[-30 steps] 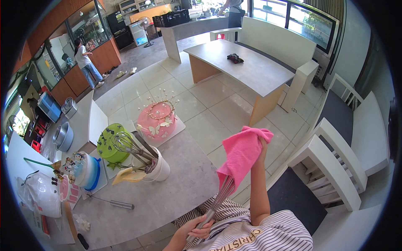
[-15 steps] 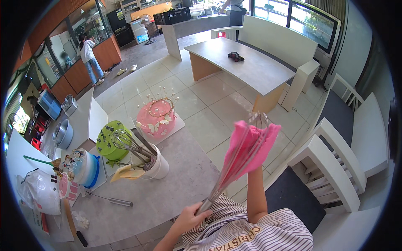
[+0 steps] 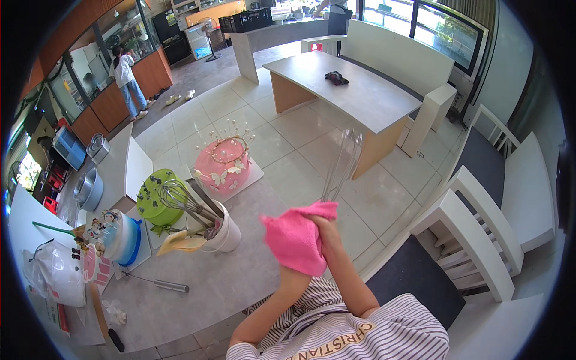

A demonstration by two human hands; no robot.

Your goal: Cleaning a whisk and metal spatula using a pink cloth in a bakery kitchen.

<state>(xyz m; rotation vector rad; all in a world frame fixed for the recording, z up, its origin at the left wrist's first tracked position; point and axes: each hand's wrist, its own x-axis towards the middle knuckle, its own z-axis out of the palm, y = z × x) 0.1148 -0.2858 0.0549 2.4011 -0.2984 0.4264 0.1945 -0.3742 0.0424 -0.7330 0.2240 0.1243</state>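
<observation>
A wire whisk points up and away from me, its handle wrapped in a pink cloth. My right hand is closed on the cloth, around the whisk's handle just below the wires. Lower down, my left hand reaches up under the cloth; its fingers are covered, but it appears to grip the handle's lower end. To the left on the grey table stands a white bucket holding another whisk, a yellow spatula and other tools. A metal-handled tool lies on the tabletop.
A pink cake, a green cake and a blue-white cake stand along the table's left and far side. A long knife lies near left. White chairs are at my right. Another person stands far left.
The pink cloth has moved from the whisk's wires down to its handle, my right hand with it. The wires are now bare. My left hand has become mostly covered by the cloth.
</observation>
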